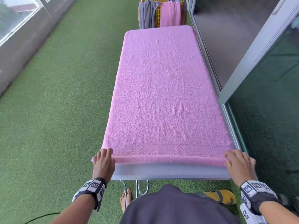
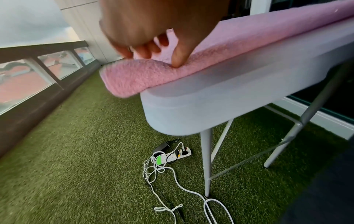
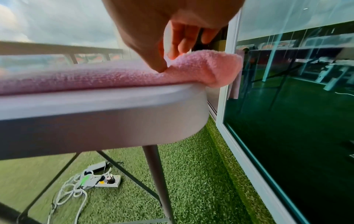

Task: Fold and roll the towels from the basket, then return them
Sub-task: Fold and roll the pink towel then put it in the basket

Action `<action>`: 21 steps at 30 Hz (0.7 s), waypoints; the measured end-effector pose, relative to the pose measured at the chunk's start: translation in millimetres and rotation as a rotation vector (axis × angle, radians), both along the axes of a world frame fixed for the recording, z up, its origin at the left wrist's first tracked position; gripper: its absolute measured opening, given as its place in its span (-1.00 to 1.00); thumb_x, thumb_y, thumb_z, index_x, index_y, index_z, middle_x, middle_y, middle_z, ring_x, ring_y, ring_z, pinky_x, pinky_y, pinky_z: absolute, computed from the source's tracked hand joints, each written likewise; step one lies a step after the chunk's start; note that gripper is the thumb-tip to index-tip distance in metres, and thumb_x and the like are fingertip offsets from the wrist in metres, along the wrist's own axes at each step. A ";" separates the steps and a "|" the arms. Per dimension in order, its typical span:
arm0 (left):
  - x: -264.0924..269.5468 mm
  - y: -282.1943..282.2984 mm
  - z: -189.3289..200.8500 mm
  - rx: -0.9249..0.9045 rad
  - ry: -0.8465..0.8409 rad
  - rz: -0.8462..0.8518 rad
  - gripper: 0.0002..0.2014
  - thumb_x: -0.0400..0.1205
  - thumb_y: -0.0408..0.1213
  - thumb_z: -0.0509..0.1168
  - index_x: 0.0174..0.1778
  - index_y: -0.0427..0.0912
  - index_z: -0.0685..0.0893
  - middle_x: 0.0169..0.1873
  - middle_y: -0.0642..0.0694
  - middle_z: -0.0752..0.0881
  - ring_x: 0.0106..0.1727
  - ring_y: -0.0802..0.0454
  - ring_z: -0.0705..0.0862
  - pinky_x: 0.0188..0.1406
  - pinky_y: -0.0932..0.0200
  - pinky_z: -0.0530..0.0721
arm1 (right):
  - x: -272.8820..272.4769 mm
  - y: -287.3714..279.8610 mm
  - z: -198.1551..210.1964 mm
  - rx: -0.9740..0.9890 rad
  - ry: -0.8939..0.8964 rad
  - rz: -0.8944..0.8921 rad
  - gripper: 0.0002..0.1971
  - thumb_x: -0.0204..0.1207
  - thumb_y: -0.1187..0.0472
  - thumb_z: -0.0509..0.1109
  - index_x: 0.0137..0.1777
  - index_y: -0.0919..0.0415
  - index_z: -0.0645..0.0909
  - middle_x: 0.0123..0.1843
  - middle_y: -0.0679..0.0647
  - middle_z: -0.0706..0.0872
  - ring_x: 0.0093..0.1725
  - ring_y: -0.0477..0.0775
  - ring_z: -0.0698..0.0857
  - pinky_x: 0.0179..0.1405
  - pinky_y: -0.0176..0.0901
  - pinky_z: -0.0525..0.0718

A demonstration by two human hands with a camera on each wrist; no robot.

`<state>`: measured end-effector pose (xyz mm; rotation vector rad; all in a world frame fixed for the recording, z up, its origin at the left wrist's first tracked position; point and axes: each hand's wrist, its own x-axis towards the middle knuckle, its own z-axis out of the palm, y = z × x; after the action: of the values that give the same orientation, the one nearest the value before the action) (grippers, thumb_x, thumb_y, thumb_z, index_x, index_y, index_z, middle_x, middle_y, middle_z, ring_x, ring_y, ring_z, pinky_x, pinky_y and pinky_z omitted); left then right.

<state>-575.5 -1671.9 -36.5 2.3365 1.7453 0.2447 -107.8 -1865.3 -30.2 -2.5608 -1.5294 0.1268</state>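
I pinch the towel [image 1: 166,88], spread along the surface [image 1: 169,172], at its near corners with left hand [image 1: 103,162] and right hand [image 1: 239,164]; uneven rolling could skew it.

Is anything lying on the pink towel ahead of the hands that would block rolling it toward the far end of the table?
Nothing visible does. The pink towel lies flat along the table with a bare top, and the left hand and right hand pinch its near corners. The yellow basket stands beyond the far end.
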 end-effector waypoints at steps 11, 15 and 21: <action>-12.3 -4.1 -22.2 0.058 -0.084 -0.138 -0.59 0.31 -0.70 0.49 0.03 -0.31 0.71 -0.09 -0.14 0.74 -0.02 -0.05 0.60 -0.03 0.02 0.69 | 4.6 -8.3 -26.0 0.074 0.167 0.046 -0.65 0.25 0.52 0.55 -0.01 0.15 0.73 -0.01 0.02 0.71 -0.04 0.10 0.66 -0.01 0.08 0.64; -8.4 0.1 -10.8 0.043 -0.068 -0.125 -0.75 0.41 -0.68 0.39 -0.18 -0.24 0.75 -0.25 -0.12 0.79 -0.22 -0.08 0.70 -0.18 0.02 0.72 | 11.7 0.1 -22.9 0.095 0.162 0.003 -0.66 0.16 0.59 0.56 -0.14 0.21 0.78 -0.17 0.09 0.77 -0.19 0.06 0.57 -0.15 -0.06 0.52; -6.5 3.7 -7.6 -0.020 0.100 -0.036 -0.87 0.61 -0.17 0.10 -0.15 -0.02 0.54 -0.28 0.10 0.59 -0.24 0.09 0.53 0.11 -0.09 0.45 | 12.3 4.5 -3.5 -0.111 0.059 -0.022 -0.83 0.42 0.21 0.46 -0.10 -0.08 0.57 -0.20 -0.14 0.66 -0.17 -0.01 0.59 0.08 0.00 0.31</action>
<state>-582.1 -1668.1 -44.1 2.4019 1.7401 0.1061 -95.4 -1860.8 -33.7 -2.6317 -1.5134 0.2895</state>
